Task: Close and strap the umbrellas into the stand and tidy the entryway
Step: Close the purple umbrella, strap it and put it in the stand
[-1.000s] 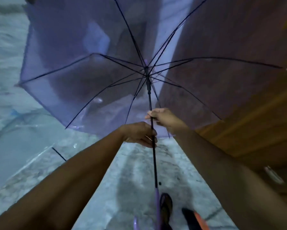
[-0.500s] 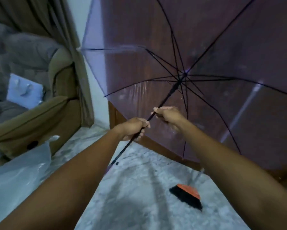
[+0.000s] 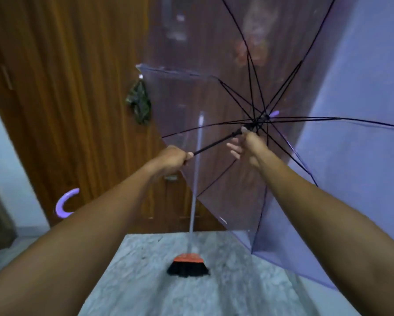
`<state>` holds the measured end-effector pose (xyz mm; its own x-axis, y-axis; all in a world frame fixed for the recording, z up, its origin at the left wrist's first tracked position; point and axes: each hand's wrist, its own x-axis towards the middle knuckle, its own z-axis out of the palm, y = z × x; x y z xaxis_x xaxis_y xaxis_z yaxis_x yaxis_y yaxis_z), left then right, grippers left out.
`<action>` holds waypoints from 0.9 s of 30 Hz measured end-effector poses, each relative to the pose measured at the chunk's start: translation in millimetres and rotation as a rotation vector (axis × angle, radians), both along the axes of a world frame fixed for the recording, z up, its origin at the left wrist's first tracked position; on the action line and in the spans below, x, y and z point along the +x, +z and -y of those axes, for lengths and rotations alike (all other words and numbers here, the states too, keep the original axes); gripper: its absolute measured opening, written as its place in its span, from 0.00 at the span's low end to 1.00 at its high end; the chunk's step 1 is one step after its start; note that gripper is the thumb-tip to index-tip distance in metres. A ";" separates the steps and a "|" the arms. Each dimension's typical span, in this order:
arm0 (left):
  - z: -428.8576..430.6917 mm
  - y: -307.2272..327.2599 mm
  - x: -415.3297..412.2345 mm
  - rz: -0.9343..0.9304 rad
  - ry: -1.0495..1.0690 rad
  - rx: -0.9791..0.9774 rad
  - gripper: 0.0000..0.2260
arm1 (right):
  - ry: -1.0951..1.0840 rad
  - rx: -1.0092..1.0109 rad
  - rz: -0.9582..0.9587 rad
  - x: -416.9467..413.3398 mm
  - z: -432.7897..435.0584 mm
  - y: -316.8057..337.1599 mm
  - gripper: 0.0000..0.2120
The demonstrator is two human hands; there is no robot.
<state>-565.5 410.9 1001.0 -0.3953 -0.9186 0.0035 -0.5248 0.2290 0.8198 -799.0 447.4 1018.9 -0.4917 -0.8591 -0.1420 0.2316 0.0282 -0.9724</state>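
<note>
Umbrella (image 3: 215,144) axis seemingly points up-right.

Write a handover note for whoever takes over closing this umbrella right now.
Left hand grips the umbrella shaft. Right hand is open, touching the runner. Canopy fully spread; nothing closed or strapped. Broom leans on the door. No stand in view. To do: slide the runner down, strap the canopy, stow it, tidy.
</note>
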 end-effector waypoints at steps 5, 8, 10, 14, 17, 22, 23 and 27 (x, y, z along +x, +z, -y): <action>-76.0 15.4 -88.1 -0.009 -0.248 0.022 0.18 | -0.168 -0.026 0.047 -84.7 -90.9 18.2 0.14; -110.9 23.1 -118.0 0.056 -0.442 0.027 0.21 | -0.260 -0.046 0.047 -122.2 -138.5 25.1 0.13; -128.0 26.8 -131.0 0.160 -0.523 0.004 0.26 | -0.295 -0.081 0.041 -145.4 -167.9 29.9 0.13; -160.2 32.8 -148.0 0.206 -0.663 -0.034 0.28 | -0.373 -0.182 0.132 -180.8 -213.1 46.2 0.17; -174.9 24.5 -164.1 0.030 -0.674 -0.083 0.25 | -0.419 -0.227 0.191 -200.0 -232.4 56.6 0.17; -188.4 29.1 -185.1 -0.008 -0.657 -0.155 0.26 | -0.455 -0.281 0.193 -209.2 -247.1 65.8 0.13; -188.9 33.5 -186.4 -0.010 -0.659 -0.151 0.26 | -0.462 -0.313 0.208 -208.8 -247.8 67.4 0.13; -189.0 50.9 -193.2 -0.009 -0.654 -0.163 0.25 | -0.443 -0.414 0.272 -197.9 -244.3 76.0 0.14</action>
